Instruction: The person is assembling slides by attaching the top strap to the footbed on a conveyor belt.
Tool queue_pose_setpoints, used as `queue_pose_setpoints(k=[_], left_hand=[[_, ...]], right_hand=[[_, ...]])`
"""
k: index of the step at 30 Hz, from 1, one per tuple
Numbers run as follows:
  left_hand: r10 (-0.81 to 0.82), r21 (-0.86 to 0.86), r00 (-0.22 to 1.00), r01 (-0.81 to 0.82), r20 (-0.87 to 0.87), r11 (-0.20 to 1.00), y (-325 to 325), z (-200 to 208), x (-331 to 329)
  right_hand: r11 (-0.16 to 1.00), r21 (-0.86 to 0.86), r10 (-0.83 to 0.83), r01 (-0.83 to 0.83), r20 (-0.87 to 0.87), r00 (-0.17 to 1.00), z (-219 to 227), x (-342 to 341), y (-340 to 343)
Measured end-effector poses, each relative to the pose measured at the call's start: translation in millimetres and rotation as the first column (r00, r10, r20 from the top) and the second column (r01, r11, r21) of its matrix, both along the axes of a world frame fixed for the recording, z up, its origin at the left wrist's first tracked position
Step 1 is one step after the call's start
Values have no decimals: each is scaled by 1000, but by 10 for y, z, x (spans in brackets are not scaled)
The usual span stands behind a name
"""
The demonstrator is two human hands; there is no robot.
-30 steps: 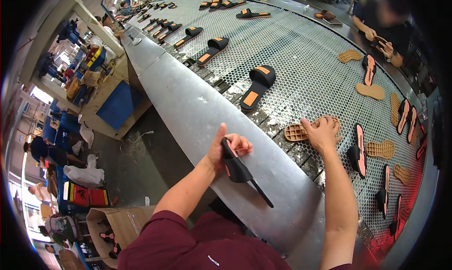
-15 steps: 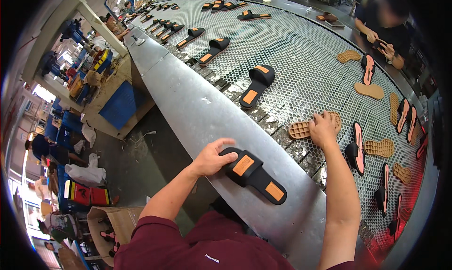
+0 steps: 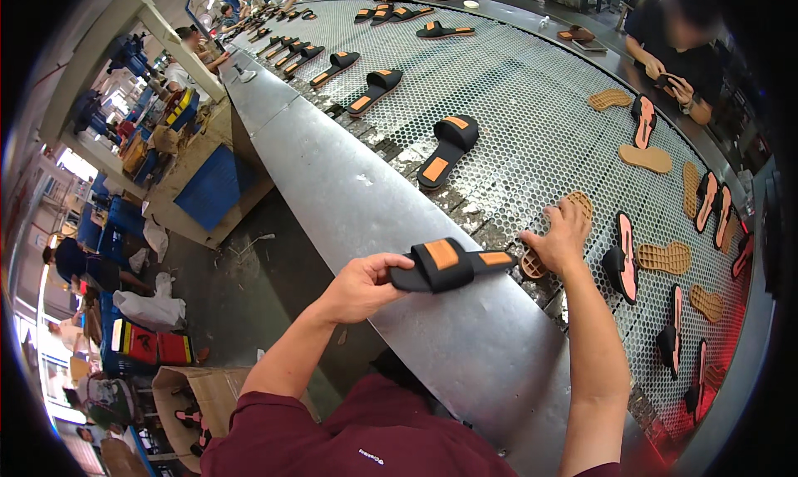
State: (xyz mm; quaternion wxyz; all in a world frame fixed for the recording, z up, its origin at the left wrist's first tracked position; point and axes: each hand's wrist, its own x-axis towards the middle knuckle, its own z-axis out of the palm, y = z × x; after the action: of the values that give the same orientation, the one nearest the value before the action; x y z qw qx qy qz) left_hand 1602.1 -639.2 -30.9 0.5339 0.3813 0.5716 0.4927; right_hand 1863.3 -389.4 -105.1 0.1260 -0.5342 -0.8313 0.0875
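My left hand (image 3: 363,287) pinches one end of a black slide sandal (image 3: 426,279) with tan patches on its strap and footbed. The sandal is raised, tilted, over the metal ledge, its other end pointing toward my right hand. On the mesh belt, my right hand (image 3: 562,238) lies over a tan outsole (image 3: 532,266) with a gridded face, thumb and fingers curled around it. The palm hides the outsole's middle. Just right of that hand, a black upper with a pink underside (image 3: 625,261) lies beside another tan outsole (image 3: 662,258).
The metal ledge (image 3: 324,178) runs along the mesh belt (image 3: 532,120). More slides (image 3: 449,151) stand in a line up the belt. Several outsoles and pink-bottomed uppers lie at the right. Across the belt a person (image 3: 682,61) handles a dark piece. A cardboard box (image 3: 216,398) stands lower left.
My left hand has lifted and tilted the slide off the ledge, swinging its far end up toward the outsole. The pieces on the belt have shifted slightly left. My right hand stays on the outsole.
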Motion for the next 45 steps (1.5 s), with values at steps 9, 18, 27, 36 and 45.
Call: queue_pose_setpoints(k=[9,18,27,36,45], left_hand=[[364,521,740,-22,-565,853,257,-87,-92],[325,631,944,-215,-62,746,592,322,151],[-35,292,994,65,-107,954,737,92,993],[-129,90,983,118,129,989,781,-174,1648],[-379,178,880,340,287,923,628,-265,1738]], right_hand=[[978,-160,-140,134,-25,990,188,270,-160],[911,-410,-215,43,-385,897,182,662,-202],[746,-551,-512,-374,-834,206,390,1449,-1240],[659,-623,-586,-421,-776,232,241,1543,-2322],[773,-535,-371,-341,-818,440,224,1286,-2514]])
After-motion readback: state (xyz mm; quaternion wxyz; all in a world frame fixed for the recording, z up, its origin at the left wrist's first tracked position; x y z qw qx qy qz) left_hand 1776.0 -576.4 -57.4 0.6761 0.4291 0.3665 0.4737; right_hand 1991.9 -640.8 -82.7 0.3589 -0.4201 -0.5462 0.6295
